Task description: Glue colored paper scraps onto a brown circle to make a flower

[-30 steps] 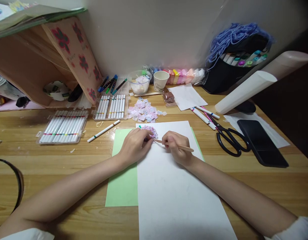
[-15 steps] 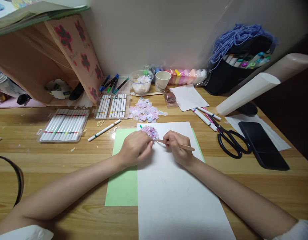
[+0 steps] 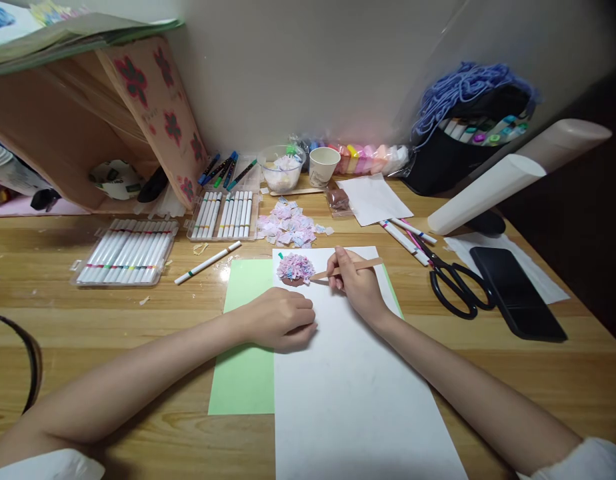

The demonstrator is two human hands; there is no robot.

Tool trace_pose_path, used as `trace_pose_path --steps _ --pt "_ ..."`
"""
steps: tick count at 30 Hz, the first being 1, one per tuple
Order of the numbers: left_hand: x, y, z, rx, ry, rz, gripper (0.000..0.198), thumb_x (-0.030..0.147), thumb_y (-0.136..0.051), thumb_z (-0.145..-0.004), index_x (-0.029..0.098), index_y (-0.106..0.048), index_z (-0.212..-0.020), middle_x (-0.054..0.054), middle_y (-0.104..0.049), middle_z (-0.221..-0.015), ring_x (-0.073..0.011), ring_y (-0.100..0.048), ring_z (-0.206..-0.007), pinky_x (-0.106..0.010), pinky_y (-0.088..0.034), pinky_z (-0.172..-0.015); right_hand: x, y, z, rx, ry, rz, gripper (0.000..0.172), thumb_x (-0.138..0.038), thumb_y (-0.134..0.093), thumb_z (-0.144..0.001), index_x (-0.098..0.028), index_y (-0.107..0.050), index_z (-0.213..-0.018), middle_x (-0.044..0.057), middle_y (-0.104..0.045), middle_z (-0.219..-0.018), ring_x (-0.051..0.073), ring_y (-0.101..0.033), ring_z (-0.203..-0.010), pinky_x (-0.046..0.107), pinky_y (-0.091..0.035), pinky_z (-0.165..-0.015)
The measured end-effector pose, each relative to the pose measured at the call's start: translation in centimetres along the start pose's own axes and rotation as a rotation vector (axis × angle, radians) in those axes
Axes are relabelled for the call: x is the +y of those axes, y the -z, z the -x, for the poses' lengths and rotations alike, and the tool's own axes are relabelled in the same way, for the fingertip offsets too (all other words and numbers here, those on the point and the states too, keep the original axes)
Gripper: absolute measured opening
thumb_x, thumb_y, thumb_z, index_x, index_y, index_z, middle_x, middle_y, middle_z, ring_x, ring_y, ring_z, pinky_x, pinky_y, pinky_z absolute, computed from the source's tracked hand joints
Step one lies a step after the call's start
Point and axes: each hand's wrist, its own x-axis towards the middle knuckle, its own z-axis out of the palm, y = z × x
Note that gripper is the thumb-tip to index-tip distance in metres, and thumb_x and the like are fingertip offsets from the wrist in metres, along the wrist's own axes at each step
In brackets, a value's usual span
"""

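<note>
My right hand (image 3: 357, 283) is closed on a thin wooden craft stick (image 3: 365, 265), held like a pen. The stick's tip touches or almost touches the right edge of a small raised cluster of pink and purple paper scraps (image 3: 295, 267). Under the cluster lies a patch of brown clay (image 3: 293, 282), and a green bit sticks up at its top left. Both sit near the top of a white sheet (image 3: 338, 400). My left hand (image 3: 283, 320) rests below them on the sheet, fingers curled in. Whatever it may hold is hidden.
Green paper (image 3: 245, 380) lies under the sheet. Beyond it are loose paper scraps (image 3: 291, 223), marker cases (image 3: 125, 257), a paper cup (image 3: 324, 165) and a packet of brown clay (image 3: 339, 199). Black-handled scissors (image 3: 455, 287) and a phone (image 3: 518, 293) lie to the right.
My left hand has drawn back toward me from the cluster, uncovering the brown clay. My right hand has tilted the stick, its rear end now higher. The view has shifted slightly.
</note>
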Motion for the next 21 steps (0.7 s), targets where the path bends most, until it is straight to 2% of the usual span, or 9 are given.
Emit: trace_pose_path --steps 9,18,21 --pt "0.2 0.23 0.05 -0.018 0.019 -0.001 0.028 0.025 -0.042 -0.087 0.019 -0.052 -0.061 -0.002 -0.055 -0.059 -0.0119 -0.049 -0.055 -0.028 -0.033 -0.052 -0.04 0.05 0.69 -0.021 0.089 -0.007 0.048 -0.055 -0.038 -0.091 -0.018 -0.053 -0.062 -0.002 -0.051 -0.045 0.009 -0.043 -0.041 0.021 -0.034 -0.043" --pt "0.25 0.02 0.15 0.023 0.013 0.01 0.026 0.024 -0.045 -0.085 0.019 -0.05 -0.06 -0.002 -0.056 -0.059 -0.0116 -0.049 -0.053 -0.027 -0.032 -0.051 0.08 0.02 0.71 -0.075 0.101 0.061 0.046 -0.051 -0.037 -0.093 -0.018 -0.052 -0.065 -0.003 -0.051 -0.047 0.008 -0.045 -0.045 0.021 -0.035 -0.046" --pt "0.33 -0.1 0.43 0.077 -0.023 -0.01 0.026 0.023 -0.045 -0.084 0.019 -0.049 -0.058 -0.001 -0.053 -0.056 -0.0112 -0.046 -0.05 -0.028 -0.03 -0.049 0.16 0.09 0.42 -0.039 0.083 -0.012 0.047 -0.053 -0.038 -0.092 -0.018 -0.052 -0.063 -0.003 -0.05 -0.046 0.008 -0.043 -0.044 0.02 -0.033 -0.045"
